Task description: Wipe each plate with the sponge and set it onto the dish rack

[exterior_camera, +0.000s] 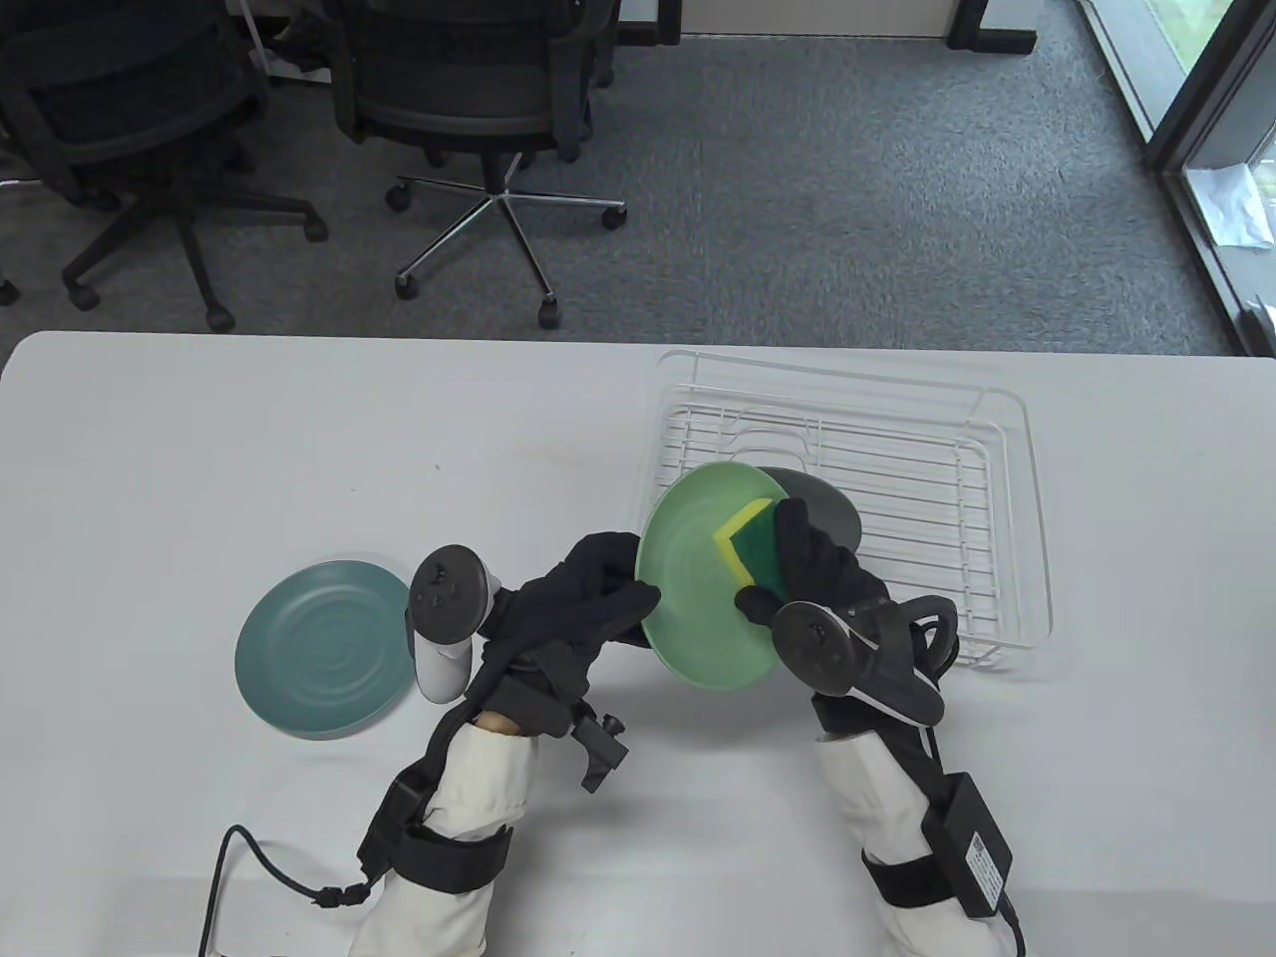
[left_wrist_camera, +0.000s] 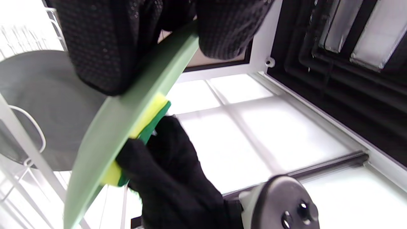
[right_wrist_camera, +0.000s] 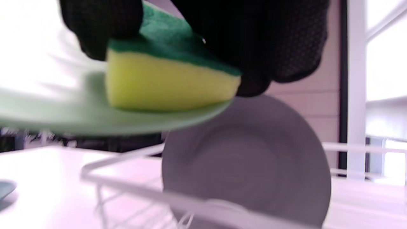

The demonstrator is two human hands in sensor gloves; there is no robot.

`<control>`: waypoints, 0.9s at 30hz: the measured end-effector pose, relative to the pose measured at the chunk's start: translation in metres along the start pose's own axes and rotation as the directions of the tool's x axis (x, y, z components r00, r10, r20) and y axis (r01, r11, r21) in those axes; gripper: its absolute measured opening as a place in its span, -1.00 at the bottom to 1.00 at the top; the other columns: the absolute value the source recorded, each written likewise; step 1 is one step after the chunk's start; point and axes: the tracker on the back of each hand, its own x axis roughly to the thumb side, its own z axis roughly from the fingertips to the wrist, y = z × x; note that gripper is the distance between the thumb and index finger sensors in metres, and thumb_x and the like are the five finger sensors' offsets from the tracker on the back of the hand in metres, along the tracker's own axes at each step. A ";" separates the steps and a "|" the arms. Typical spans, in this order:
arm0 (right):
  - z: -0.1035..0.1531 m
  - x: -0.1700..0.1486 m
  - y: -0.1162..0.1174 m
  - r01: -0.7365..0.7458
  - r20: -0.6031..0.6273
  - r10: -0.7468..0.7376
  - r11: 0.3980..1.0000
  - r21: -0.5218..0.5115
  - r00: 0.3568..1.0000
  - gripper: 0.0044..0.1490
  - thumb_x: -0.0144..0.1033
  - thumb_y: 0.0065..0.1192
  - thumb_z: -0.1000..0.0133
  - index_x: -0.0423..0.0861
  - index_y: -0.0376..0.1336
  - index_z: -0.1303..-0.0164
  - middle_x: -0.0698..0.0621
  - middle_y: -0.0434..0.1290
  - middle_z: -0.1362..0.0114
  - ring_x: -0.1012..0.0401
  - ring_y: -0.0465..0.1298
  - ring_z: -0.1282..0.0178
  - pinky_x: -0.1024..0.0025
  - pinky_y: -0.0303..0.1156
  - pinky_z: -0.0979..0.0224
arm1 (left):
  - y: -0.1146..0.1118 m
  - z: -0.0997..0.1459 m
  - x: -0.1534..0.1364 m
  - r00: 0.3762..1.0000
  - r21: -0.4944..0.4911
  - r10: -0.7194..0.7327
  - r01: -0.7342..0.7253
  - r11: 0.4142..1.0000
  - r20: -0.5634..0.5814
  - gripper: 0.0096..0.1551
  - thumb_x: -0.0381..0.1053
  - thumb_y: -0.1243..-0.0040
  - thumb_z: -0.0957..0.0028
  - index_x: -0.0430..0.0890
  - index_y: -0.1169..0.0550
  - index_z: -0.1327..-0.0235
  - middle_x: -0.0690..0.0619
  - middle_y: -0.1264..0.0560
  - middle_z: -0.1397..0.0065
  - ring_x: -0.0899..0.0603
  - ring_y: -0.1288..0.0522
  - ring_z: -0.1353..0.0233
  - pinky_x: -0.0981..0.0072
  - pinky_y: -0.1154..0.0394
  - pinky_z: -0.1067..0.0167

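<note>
My left hand (exterior_camera: 598, 593) grips the rim of a light green plate (exterior_camera: 693, 588), held tilted above the table's middle. My right hand (exterior_camera: 797, 568) holds a yellow and green sponge (exterior_camera: 746, 543), yellow side against the plate's face. In the left wrist view the green plate (left_wrist_camera: 127, 117) runs diagonally with the sponge (left_wrist_camera: 149, 117) pressed to it. The right wrist view shows the sponge (right_wrist_camera: 168, 76) on the green plate (right_wrist_camera: 95, 121). A dark grey plate (exterior_camera: 822, 503) stands upright in the white wire dish rack (exterior_camera: 897, 439). A teal plate (exterior_camera: 324, 648) lies flat on the table at the left.
The white table (exterior_camera: 299, 449) stretches behind the hands. Office chairs (exterior_camera: 478, 100) stand on grey carpet beyond its far edge. A cable (exterior_camera: 249, 857) trails from my left wrist at the near edge. The rack's right part holds no plates.
</note>
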 end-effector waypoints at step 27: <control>-0.001 -0.009 0.007 0.212 -0.004 -0.215 0.969 -0.127 0.977 0.05 -0.06 0.25 -0.19 -0.35 -0.04 -0.72 -0.37 0.35 -0.53 -0.20 0.47 -0.33 -0.11 0.46 -0.33 | -0.009 -0.002 -0.001 0.999 -0.071 -0.033 0.032 0.997 -0.014 -0.30 -0.13 -0.31 -0.14 -0.49 -0.38 -0.38 -0.53 -0.50 -0.34 -0.49 -0.66 -0.18 0.12 -0.76 0.02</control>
